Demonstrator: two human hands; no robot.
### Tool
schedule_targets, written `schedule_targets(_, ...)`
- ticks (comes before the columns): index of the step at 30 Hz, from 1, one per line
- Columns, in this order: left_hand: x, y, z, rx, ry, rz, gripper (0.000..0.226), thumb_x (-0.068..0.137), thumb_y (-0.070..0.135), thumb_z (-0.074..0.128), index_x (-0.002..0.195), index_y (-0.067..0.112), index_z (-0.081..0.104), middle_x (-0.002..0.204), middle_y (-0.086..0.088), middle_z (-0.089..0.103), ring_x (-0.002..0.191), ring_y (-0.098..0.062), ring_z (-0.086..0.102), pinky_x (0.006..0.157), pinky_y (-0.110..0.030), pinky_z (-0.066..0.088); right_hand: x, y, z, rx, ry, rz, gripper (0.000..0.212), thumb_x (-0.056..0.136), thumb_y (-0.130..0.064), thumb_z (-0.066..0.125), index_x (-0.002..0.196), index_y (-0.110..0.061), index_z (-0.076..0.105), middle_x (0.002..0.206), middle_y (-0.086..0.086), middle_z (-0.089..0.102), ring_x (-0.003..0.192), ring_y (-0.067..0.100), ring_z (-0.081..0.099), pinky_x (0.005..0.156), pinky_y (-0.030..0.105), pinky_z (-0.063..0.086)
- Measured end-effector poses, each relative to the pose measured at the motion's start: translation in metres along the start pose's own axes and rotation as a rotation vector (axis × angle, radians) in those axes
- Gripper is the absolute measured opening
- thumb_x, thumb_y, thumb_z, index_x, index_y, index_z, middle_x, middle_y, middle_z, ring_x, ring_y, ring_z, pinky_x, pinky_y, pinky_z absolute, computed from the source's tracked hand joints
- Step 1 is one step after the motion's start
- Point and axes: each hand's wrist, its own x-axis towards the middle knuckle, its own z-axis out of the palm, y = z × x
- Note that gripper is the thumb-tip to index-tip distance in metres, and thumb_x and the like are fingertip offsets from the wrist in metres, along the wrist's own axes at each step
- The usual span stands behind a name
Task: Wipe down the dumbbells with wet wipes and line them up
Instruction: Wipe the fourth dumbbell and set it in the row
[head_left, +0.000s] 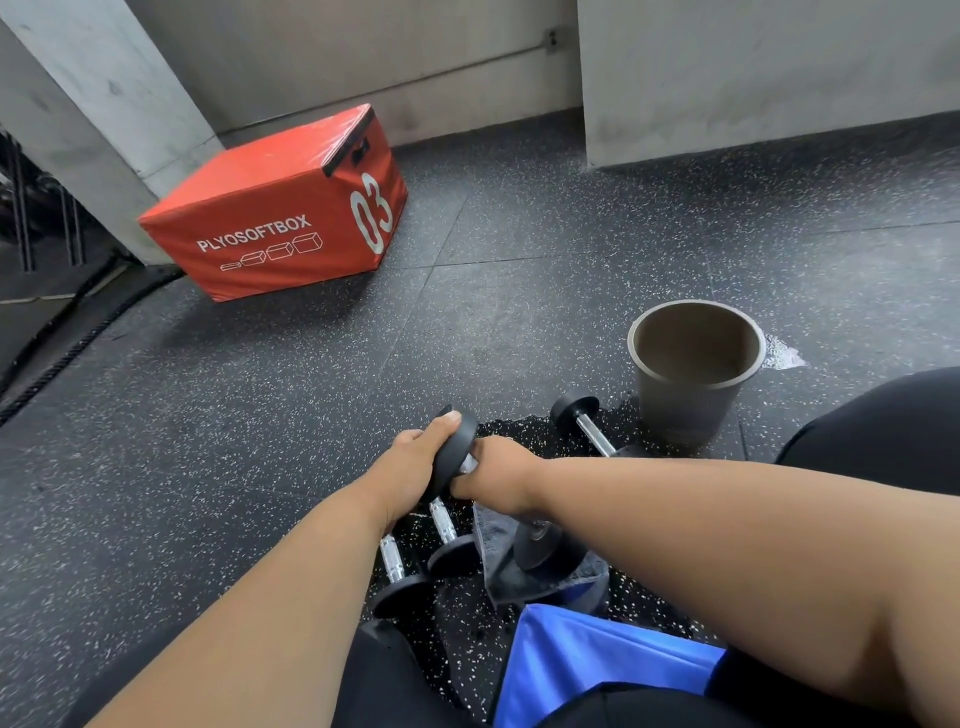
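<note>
Head view, single frame.

Held dumbbell (457, 452): a small fixed dumbbell with black round heads and a knurled chrome handle. It is held tilted above the floor (260, 415), its far head raised and its near head (537, 545) resting on a grey cloth (545, 577). The left hand (415, 467) is cupped over the far head, fingers curled round its rim. The right hand (498, 475) is wrapped round the handle just behind that head; whether a wipe is pinched in that grip cannot be told.

Handling, as judged: dense and rigid, heavy for its size, not fragile. The knurled handle is the surest place to take hold. The smooth heads would be slippery when wet and are better steadied than carried. Rolling is to be expected once it is laid down, since the heads are round.

Other dumbbells: two (410, 566) lie side by side on the floor beneath the left forearm, of the same make. A fourth (589, 423) lies beyond the right hand, near a grey bucket (696, 364).

Surroundings: the speckled rubber floor looks darker, likely wet, round the dumbbells. A red plyo box (275, 208) stands well apart by the wall. A blue item (597, 665) lies near the person's legs.
</note>
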Motion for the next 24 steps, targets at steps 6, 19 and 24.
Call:
schedule_targets(6,-0.002,-0.001,-0.001,0.005,0.007,-0.01,0.11,0.061,0.1,0.062,0.145,0.029,0.055,0.129,-0.002,0.071,0.116,-0.027,0.071,0.114,-0.052,0.049,-0.003,0.007,-0.01,-0.121,-0.139,0.098,0.011,0.088,-0.027,0.07,0.083,-0.021,0.062,0.07,-0.005,0.06,0.061,0.014,0.053,0.06,0.028,0.044)
schedule_targets(19,-0.004,-0.001,-0.001,0.036,0.005,0.005,0.117,0.057,0.104,0.062,0.142,0.023,0.061,0.125,-0.002,0.074,0.112,-0.026,0.072,0.111,-0.049,0.05,-0.013,-0.005,0.0,-0.235,-0.064,0.018,0.019,0.087,-0.032,0.064,0.102,-0.024,0.055,0.091,0.013,0.074,0.073,0.033,0.069,0.069,0.045,0.058)
schedule_targets(24,-0.006,-0.002,-0.003,0.048,0.004,-0.002,0.105,0.064,0.099,0.056,0.139,0.025,0.059,0.125,-0.004,0.072,0.112,-0.028,0.071,0.112,-0.051,0.05,-0.018,-0.011,-0.011,-0.209,-0.165,0.013,0.03,0.096,-0.021,0.056,0.124,-0.01,0.059,0.095,0.006,0.063,0.081,0.022,0.057,0.074,0.033,0.05)
